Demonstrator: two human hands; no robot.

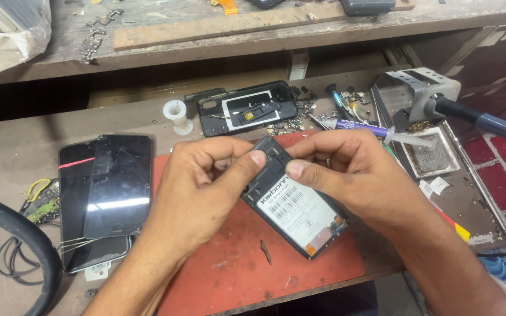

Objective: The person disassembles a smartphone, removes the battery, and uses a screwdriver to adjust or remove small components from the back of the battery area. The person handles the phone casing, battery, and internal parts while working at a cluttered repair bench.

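Pinching the opened phone [293,206] above the red mat [229,269] with left hand [206,187] and right hand [346,175] both closed on its top end, risking a cracked frame if thumbs press hard.

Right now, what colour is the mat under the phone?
Red, seen best in the head view: the mat lies under the phone.

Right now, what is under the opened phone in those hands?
Under the opened phone lies a red mat on the workbench. Anything directly beneath the phone is covered.
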